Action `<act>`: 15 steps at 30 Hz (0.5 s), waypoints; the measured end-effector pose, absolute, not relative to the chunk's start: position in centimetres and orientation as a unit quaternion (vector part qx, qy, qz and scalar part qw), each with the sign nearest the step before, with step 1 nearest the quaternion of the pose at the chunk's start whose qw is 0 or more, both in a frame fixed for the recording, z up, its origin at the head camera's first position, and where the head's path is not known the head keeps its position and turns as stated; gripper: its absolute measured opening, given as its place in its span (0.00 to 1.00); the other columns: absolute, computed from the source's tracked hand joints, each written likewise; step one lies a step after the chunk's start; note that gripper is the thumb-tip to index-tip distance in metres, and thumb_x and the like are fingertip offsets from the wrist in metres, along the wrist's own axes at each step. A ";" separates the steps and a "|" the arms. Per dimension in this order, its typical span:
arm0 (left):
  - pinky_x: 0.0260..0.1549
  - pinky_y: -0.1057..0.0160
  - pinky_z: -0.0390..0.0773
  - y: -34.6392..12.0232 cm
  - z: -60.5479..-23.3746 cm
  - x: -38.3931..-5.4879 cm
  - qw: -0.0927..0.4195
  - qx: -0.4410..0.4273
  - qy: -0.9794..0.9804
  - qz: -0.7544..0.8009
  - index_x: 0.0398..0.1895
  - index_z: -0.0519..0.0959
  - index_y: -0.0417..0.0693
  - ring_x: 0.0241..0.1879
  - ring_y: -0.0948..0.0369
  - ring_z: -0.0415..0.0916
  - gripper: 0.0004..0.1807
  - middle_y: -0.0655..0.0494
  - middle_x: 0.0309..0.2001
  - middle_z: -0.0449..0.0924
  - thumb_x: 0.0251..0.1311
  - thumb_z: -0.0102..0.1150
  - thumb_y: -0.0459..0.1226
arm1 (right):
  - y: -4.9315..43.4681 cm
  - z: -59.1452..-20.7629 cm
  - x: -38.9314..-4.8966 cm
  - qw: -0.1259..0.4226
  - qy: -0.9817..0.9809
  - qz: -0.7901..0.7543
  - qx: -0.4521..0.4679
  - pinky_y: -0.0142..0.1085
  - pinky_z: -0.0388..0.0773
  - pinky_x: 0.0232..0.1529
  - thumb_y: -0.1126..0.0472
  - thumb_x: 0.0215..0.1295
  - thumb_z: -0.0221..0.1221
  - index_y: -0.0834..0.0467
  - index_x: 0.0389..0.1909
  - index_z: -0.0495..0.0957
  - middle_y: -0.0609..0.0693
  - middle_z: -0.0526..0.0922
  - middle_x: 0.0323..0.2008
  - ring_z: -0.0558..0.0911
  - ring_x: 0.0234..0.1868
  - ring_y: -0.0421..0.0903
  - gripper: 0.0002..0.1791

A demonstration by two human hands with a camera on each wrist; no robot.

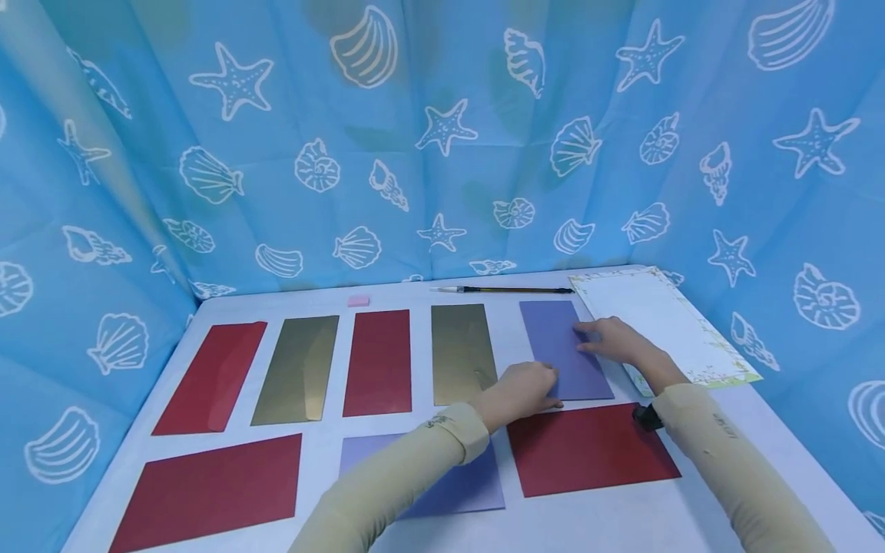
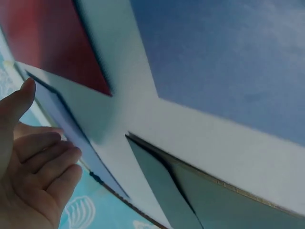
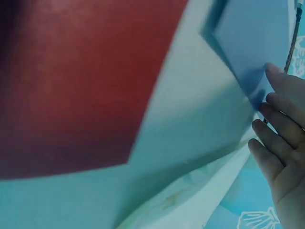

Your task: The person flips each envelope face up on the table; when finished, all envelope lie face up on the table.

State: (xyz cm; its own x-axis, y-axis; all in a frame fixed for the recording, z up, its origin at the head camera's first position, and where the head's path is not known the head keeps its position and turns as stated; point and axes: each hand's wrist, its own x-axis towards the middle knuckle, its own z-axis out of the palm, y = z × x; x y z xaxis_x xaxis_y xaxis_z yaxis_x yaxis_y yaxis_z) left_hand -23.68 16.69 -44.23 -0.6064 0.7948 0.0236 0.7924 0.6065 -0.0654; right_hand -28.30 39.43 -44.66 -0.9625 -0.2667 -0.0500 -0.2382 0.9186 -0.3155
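Observation:
A flat purple paper piece, like an envelope (image 1: 568,338), lies upright at the back right of the table. My right hand (image 1: 618,339) is at its right edge, with the thumb and fingertips touching it. In the right wrist view, that hand's fingers (image 3: 274,126) are loosely extended beside the paper's edge. My left hand (image 1: 522,392) is at the lower left edge of the same piece. The left wrist view shows its fingers (image 2: 50,162) slightly bent, with the thumb apart. Just below lies a red piece (image 1: 591,449), set crosswise.
More flat pieces lie in rows: red (image 1: 377,365), gold (image 1: 462,349) and another purple (image 1: 463,488), partly under my left sleeve. A brush (image 1: 515,289) lies at the back near a pink eraser-like block (image 1: 359,301). A white bordered sheet (image 1: 660,322) is at right.

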 end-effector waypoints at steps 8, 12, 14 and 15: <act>0.24 0.70 0.79 17.4 -45.3 -24.1 0.023 -0.412 -0.911 0.010 0.30 0.83 0.52 0.28 0.67 0.80 0.20 0.61 0.32 0.83 0.56 0.62 0.59 | 38.9 -44.8 -28.1 0.045 0.980 -0.136 -0.141 0.54 0.73 0.55 0.61 0.64 0.62 0.71 0.56 0.75 0.69 0.76 0.55 0.73 0.58 0.66 0.23; 0.22 0.71 0.78 17.7 -45.2 -24.0 0.037 -0.415 -0.909 0.011 0.27 0.84 0.53 0.24 0.68 0.77 0.17 0.61 0.27 0.81 0.57 0.63 0.56 | 38.8 -44.6 -28.0 0.043 0.980 -0.133 -0.144 0.54 0.73 0.54 0.62 0.63 0.62 0.71 0.55 0.76 0.69 0.77 0.54 0.74 0.57 0.66 0.23; 0.21 0.71 0.77 17.9 -45.1 -23.7 0.051 -0.425 -0.903 0.023 0.25 0.85 0.55 0.22 0.69 0.75 0.15 0.62 0.24 0.80 0.59 0.63 0.53 | 38.9 -44.5 -27.9 0.046 0.980 -0.133 -0.140 0.54 0.73 0.54 0.62 0.63 0.62 0.71 0.55 0.76 0.69 0.77 0.54 0.74 0.57 0.66 0.23; 0.20 0.71 0.77 18.0 -45.1 -23.6 0.059 -0.430 -0.900 0.033 0.24 0.84 0.55 0.21 0.70 0.74 0.14 0.63 0.22 0.79 0.60 0.63 0.52 | 38.9 -44.6 -27.9 0.049 0.980 -0.134 -0.136 0.54 0.73 0.55 0.62 0.63 0.62 0.71 0.55 0.76 0.69 0.77 0.54 0.74 0.57 0.66 0.23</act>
